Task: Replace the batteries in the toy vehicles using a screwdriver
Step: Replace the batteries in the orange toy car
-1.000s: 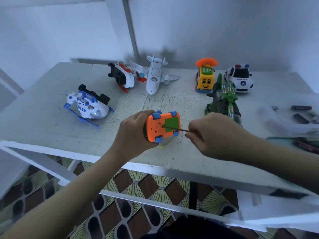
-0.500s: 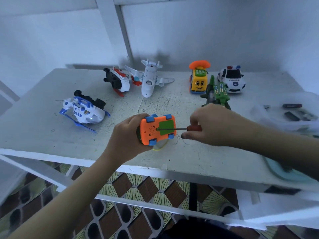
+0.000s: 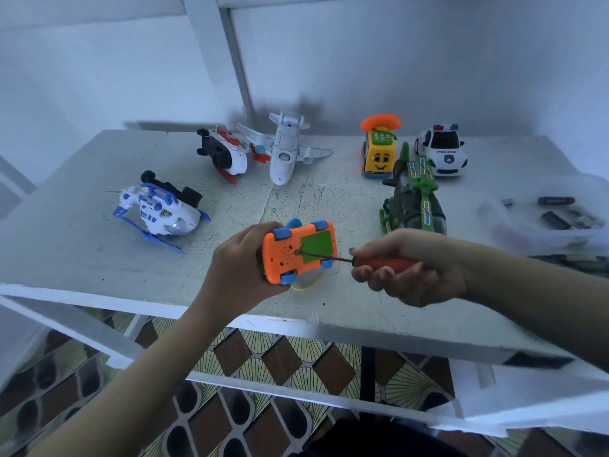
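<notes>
My left hand (image 3: 237,268) grips an orange toy car (image 3: 286,255) with blue wheels, its underside turned toward me above the table's front edge. A green battery cover (image 3: 316,244) sits on that underside. My right hand (image 3: 408,265) holds a screwdriver (image 3: 382,262) by its red handle; the thin dark shaft points left and its tip touches the cover's left edge. A yellow cord hangs below the car.
On the white table (image 3: 82,245) lie a blue-white helicopter (image 3: 161,209), a red-white helicopter (image 3: 224,155), a white plane (image 3: 283,150), a yellow phone car (image 3: 379,150), a police car (image 3: 443,150) and a green helicopter (image 3: 413,196). Batteries (image 3: 557,209) lie in clear plastic at right.
My right hand has turned palm-up and slid back along the screwdriver, so the red handle now shows. The tip has stayed at the green cover.
</notes>
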